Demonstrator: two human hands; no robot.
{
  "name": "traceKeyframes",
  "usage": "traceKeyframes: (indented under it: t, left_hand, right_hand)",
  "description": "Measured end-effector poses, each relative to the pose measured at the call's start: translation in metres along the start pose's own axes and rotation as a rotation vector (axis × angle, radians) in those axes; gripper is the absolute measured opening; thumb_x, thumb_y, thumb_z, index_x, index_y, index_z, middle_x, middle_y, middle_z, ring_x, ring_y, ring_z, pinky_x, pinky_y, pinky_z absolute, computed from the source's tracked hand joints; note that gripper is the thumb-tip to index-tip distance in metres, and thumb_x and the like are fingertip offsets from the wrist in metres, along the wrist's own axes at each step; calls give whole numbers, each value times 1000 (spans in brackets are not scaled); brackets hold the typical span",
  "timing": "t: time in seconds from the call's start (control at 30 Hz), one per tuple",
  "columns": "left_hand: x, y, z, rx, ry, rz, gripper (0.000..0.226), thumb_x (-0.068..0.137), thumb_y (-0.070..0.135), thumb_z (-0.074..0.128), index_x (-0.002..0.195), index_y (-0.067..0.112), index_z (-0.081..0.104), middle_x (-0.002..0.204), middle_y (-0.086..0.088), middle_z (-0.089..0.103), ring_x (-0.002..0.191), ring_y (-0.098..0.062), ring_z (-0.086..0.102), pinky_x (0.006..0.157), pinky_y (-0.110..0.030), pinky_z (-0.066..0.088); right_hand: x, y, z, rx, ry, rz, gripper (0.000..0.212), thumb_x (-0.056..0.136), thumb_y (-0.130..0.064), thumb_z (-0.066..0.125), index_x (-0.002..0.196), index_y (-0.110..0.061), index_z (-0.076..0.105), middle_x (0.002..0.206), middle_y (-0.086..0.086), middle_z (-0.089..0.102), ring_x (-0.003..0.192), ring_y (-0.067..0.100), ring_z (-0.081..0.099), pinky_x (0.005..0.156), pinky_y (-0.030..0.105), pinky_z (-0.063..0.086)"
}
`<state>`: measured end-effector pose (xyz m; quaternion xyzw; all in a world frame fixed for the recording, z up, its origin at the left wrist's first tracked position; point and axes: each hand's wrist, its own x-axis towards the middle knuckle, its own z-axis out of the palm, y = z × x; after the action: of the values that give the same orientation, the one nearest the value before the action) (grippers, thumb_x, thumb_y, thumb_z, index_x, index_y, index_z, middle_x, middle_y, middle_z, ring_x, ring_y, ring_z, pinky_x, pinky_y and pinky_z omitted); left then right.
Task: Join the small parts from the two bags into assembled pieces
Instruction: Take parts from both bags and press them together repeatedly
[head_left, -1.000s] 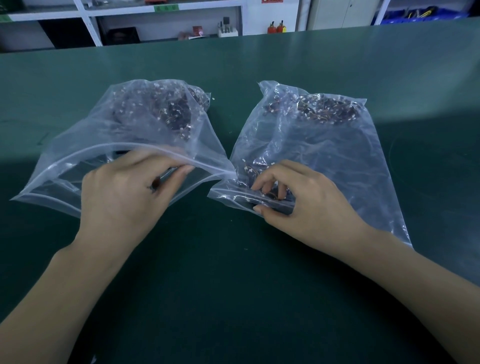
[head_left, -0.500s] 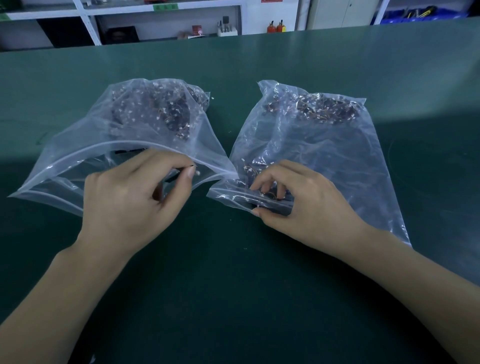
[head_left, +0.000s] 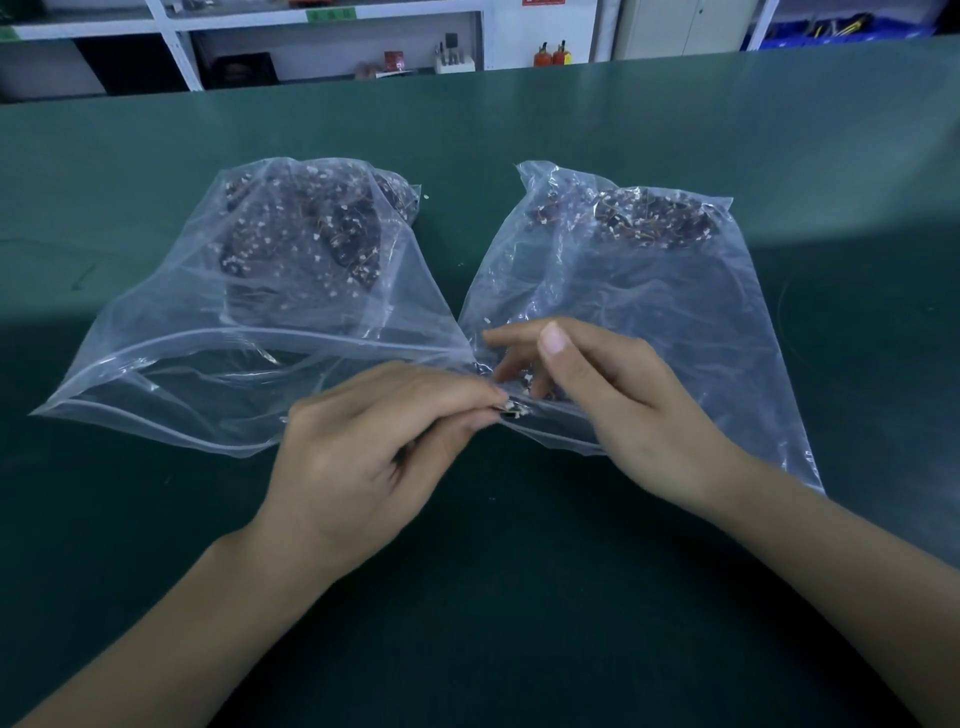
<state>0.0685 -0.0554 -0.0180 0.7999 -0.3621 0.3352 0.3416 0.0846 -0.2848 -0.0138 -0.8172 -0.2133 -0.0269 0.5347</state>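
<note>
Two clear zip bags lie side by side on the green table (head_left: 467, 597), mouths toward me. The left bag (head_left: 171, 322) holds a heap of small dark parts with white connectors (head_left: 306, 234) at its far end. The right bag (head_left: 727, 322) has a similar heap (head_left: 639, 218). My left hand (head_left: 374, 457) is out of the left bag and pinches a small dark part with a white end (head_left: 511, 412) at the right bag's mouth. My right hand (head_left: 597, 384) has its fingers inside that mouth, curled among loose parts; whether it holds one is hidden.
Shelving with small items, including two red bottles (head_left: 550, 54), stands behind the table's far edge. A tiny white speck (head_left: 426, 197) lies on the table beside the left bag.
My left hand has drawn a small part out of the left bag and carried it right to the right bag's mouth. My right hand lifted slightly, thumb raised.
</note>
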Motion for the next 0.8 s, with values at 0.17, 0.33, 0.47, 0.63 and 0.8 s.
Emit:
traceKeyframes:
  t: [0.17,0.33,0.47,0.63,0.8]
  left_hand:
    - [-1,0,3,-21,-9,-1,15,103,15,71,101,5,81,103,5,79,96,-4,73,87,-20,54]
    - [-4,0,2,-63,22,-61,11,101,14,72,106,9,80,105,7,79,91,-13,77,74,-33,60]
    - [-4,3,5,-218,-1,-156,13,99,14,72,112,18,73,103,4,80,82,-13,77,63,-33,58]
    - [-4,3,7,-272,-28,-215,9,100,16,71,105,15,78,118,-1,72,77,-19,72,63,-27,54]
    - [-5,2,5,-326,-12,-334,8,101,22,69,102,23,77,80,2,64,66,-20,60,61,-35,49]
  right_hand:
    - [0,-2,2,154,-133,37,42,109,-36,43,127,-13,73,112,1,78,110,21,72,103,45,53]
    - [-1,0,5,122,-165,-65,27,96,-30,71,118,-16,74,103,-9,78,93,10,71,82,40,54]
    - [0,4,6,146,-124,-61,17,94,-14,78,111,-12,78,100,-3,80,89,10,71,75,29,52]
    - [1,3,5,118,-74,-36,8,96,-13,76,104,-12,80,95,0,79,88,22,72,80,60,51]
    - [-2,-2,7,94,-81,-51,2,98,-12,74,98,-13,75,89,-5,75,84,12,68,76,29,50]
